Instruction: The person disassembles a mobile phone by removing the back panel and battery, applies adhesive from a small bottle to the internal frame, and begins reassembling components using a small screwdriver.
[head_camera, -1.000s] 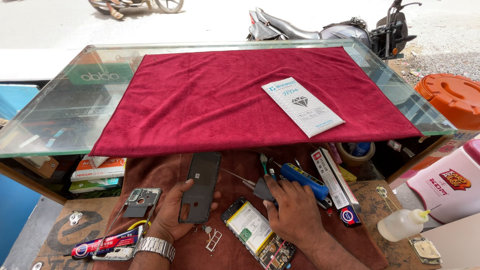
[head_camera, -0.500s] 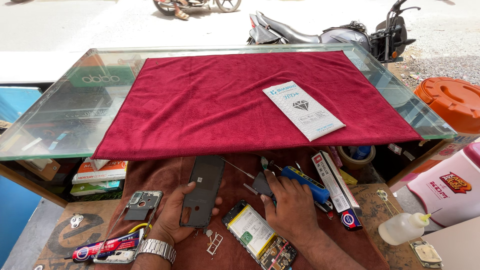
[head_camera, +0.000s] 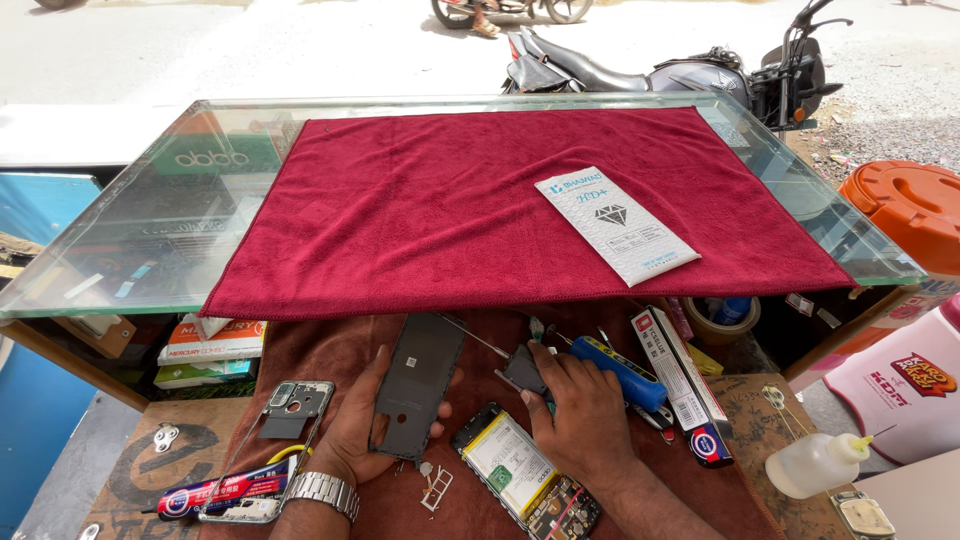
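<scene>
Two hands work low in the view, on the brown cloth (head_camera: 330, 360) that covers the lower worktop (head_camera: 130, 470), under the edge of the glass counter (head_camera: 120, 220) with its red towel (head_camera: 480, 210). The left hand (head_camera: 375, 425) holds the dark back cover (head_camera: 418, 385) of a phone from below; its grip is half closed, with the thumb on the left edge and the fingers (head_camera: 445, 410) curled around the right edge. Compared with a second ago, the cover is lifted a little more toward the camera and tilted, so its inner side is seen more fully. The right hand (head_camera: 580, 420) has moved only a little: it rests flat with the fingertips (head_camera: 535, 360) pressing on a small dark part (head_camera: 522, 368). I cannot tell if this grip really pinches the part or only touches it. The opened phone body (head_camera: 525, 480), with its pale battery facing up, lies between the two wrists, just beside the cover but apart from it. I judge that the cover is already separated from the body and is now being turned for a look. Near the right hand lie a blue-handled tool (head_camera: 620, 372) and a long narrow box (head_camera: 680, 385); a phone frame (head_camera: 290, 405) lies left of the left hand.
</scene>
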